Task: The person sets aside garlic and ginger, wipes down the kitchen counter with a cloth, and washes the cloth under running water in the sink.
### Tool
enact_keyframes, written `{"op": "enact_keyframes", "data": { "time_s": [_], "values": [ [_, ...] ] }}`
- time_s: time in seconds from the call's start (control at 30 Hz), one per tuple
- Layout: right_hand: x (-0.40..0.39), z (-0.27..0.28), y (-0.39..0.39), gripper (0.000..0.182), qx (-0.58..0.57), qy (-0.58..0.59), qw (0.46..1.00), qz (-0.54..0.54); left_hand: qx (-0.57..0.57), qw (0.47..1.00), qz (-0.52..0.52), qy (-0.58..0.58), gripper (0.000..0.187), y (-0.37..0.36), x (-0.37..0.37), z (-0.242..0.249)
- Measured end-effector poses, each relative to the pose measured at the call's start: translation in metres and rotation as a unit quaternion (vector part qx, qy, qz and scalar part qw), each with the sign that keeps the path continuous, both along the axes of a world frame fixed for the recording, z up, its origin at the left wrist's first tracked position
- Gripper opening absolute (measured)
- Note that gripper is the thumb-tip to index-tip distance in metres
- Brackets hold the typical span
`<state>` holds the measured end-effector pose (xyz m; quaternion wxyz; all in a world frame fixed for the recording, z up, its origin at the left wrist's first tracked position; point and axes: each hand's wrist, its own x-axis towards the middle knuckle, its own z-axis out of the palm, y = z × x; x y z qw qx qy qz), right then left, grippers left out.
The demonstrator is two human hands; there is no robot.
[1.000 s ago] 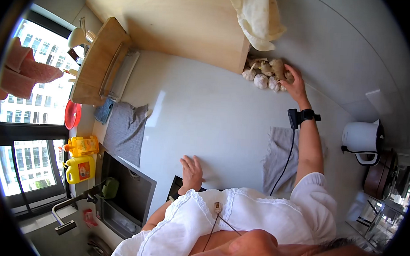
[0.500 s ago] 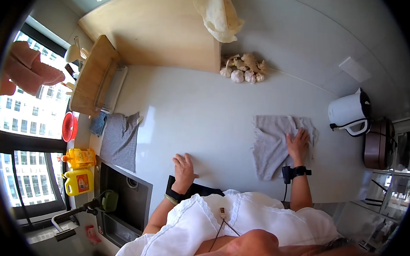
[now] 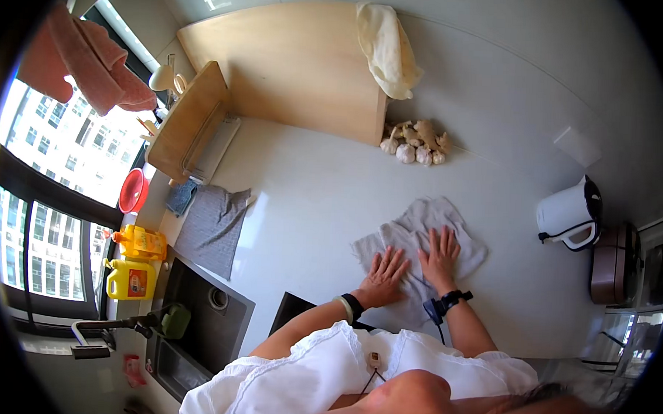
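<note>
A grey cloth (image 3: 412,224) lies spread and wrinkled on the light countertop (image 3: 310,184). Flat on its left part rests my left hand (image 3: 384,279), fingers stretched out and pointing away from me. My right hand (image 3: 439,259) presses on the middle of the same cloth, its fingers also spread. Both palms face down, side by side with a small gap between them, and neither grasps the fabric.
Garlic bulbs (image 3: 405,153) and ginger (image 3: 427,133) lie against the wooden board (image 3: 293,65) at the back. A white kettle (image 3: 564,213) stands right. To the left are a second grey cloth (image 3: 214,228), a dark sink (image 3: 211,327) and yellow bottles (image 3: 131,280).
My left hand has moved right from the bare counter onto the cloth. My right hand has shifted left, and the cloth has slid left and turned with it. The view has shifted slightly.
</note>
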<state>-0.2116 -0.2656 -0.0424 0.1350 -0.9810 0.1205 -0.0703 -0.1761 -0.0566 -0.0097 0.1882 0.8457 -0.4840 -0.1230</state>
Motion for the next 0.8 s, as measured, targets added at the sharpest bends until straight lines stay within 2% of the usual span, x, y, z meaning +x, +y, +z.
{"op": "enact_keyframes", "data": {
  "time_s": [0.03, 0.13, 0.27, 0.43, 0.67, 0.8],
  "values": [
    [-0.008, 0.006, 0.002, 0.073, -0.051, 0.048, 0.997, -0.022, -0.013, 1.0, -0.007, -0.018, 0.102, 0.005, 0.001, -0.01],
    [0.002, 0.015, 0.038, 0.077, -0.07, 0.11, 0.989, -0.068, 0.016, 1.0, 0.018, -0.012, 0.101, 0.027, 0.007, -0.014],
    [0.041, 0.021, 0.106, 0.082, -0.071, 0.139, 0.988, -0.003, 0.072, 0.992, 0.103, 0.018, 0.104, 0.092, 0.022, -0.003],
    [0.105, 0.024, 0.164, 0.082, -0.06, 0.117, 0.991, 0.005, 0.075, 0.982, 0.172, 0.02, 0.113, 0.159, 0.063, -0.002],
    [0.21, 0.011, 0.185, 0.085, -0.041, 0.125, 0.989, -0.068, 0.086, 0.975, 0.2, 0.048, 0.123, 0.155, 0.169, -0.019],
    [0.261, 0.021, 0.187, 0.083, -0.025, 0.128, 0.989, -0.066, 0.086, 0.973, 0.207, 0.05, 0.124, 0.142, 0.215, -0.017]
  ]
}}
